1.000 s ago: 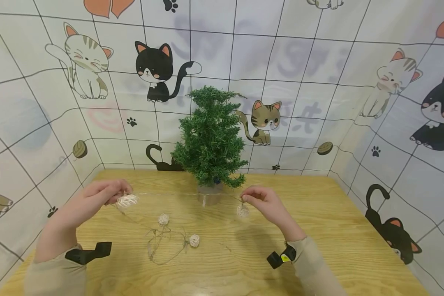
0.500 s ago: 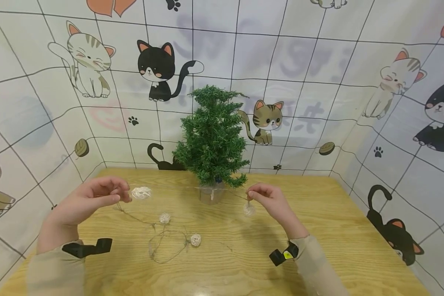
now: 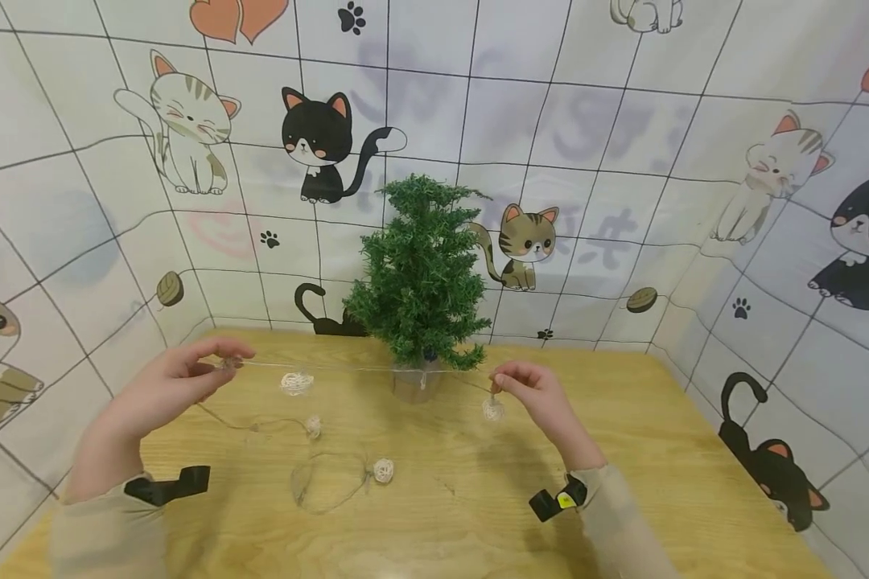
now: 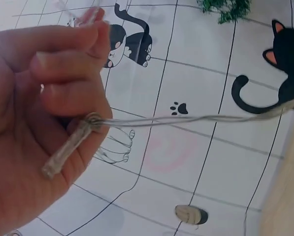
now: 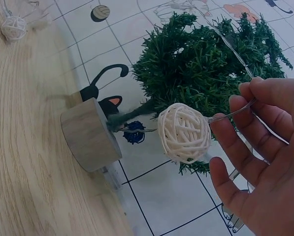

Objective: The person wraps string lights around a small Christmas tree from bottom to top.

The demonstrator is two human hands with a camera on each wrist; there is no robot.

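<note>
Now that a round white woven ball (image 3: 297, 383) hangs clear of the left hand (image 3: 170, 388), more thin translucent wire (image 3: 348, 369) stretches before the bushy green artificial tree (image 3: 420, 269), seemingly better spread. Left hand and right hand (image 3: 532, 392) each pinch it.

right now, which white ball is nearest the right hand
The white ball hanging just below the right hand; the other white balls are all farther left in the head view.
</note>
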